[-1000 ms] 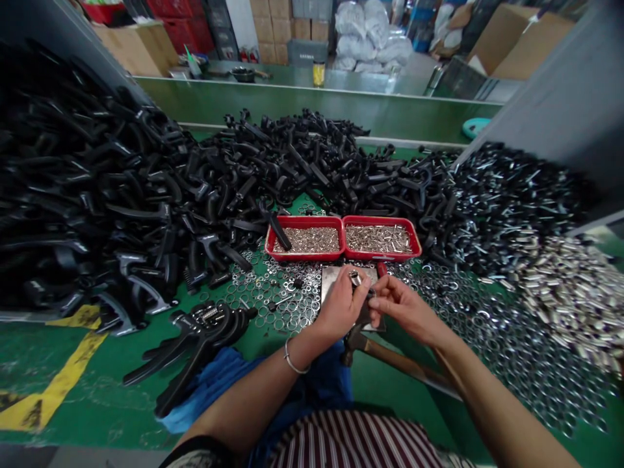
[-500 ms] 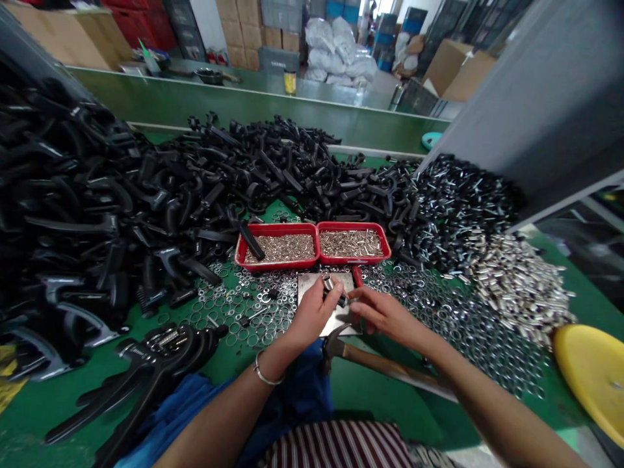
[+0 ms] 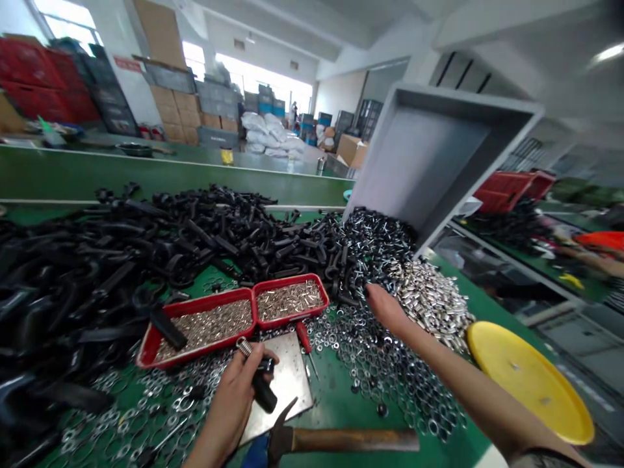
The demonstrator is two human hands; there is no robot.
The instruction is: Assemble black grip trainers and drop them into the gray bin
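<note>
My left hand (image 3: 231,390) is closed around a black plastic part (image 3: 264,394), with a coiled metal spring (image 3: 244,346) showing above the fingers. It is over the left side of a flat metal plate (image 3: 287,370). My right hand (image 3: 387,308) is stretched out to the heap of black-headed metal pins (image 3: 375,250), its fingers bunched together at the heap's near edge. Something small and dark shows at the fingertips, too little to name. Between the hands lie a red-handled screwdriver (image 3: 303,337) and a hammer (image 3: 355,439) with a wooden handle.
Two red trays (image 3: 254,312) of small metal pins stand behind the plate. Black curved handles (image 3: 195,237) are heaped at left and back. Metal rings (image 3: 409,380), silver cylinders (image 3: 433,296) and a yellow lid (image 3: 531,383) lie right. A tilted grey bin (image 3: 439,149) rises behind.
My right hand has left the part in the left hand and moved out right to the pin heap. The left hand still holds the part. The view has turned up and right.
</note>
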